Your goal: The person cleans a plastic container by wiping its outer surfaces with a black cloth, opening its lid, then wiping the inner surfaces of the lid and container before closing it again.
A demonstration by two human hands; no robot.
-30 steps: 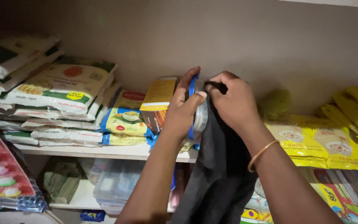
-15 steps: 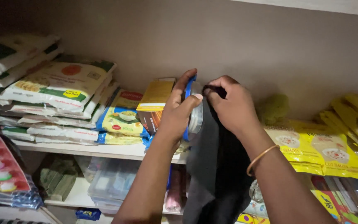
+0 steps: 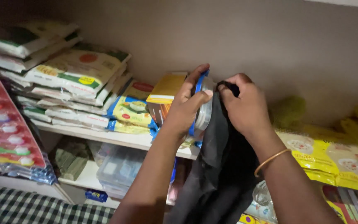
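Observation:
My left hand (image 3: 186, 108) grips a clear plastic container with a blue rim (image 3: 202, 108), held on its side in front of the shelf. My right hand (image 3: 245, 105), with a thin gold bangle on the wrist, pinches a dark grey cloth (image 3: 222, 166) against the container's face. The cloth hangs down between my forearms. Behind the container stands a yellow and orange box (image 3: 165, 89) on the white shelf (image 3: 117, 139).
Stacks of white and green food packets (image 3: 69, 79) fill the shelf's left side. Yellow packets (image 3: 332, 155) lie at the right. A lower shelf holds clear plastic boxes (image 3: 121, 168). Pink blister cards (image 3: 5, 128) hang at the far left. A checked cloth (image 3: 30, 209) is below.
Both hands with the container and cloth have stayed nearly in place; the view has shifted slightly, and my right hand has moved a little over the container.

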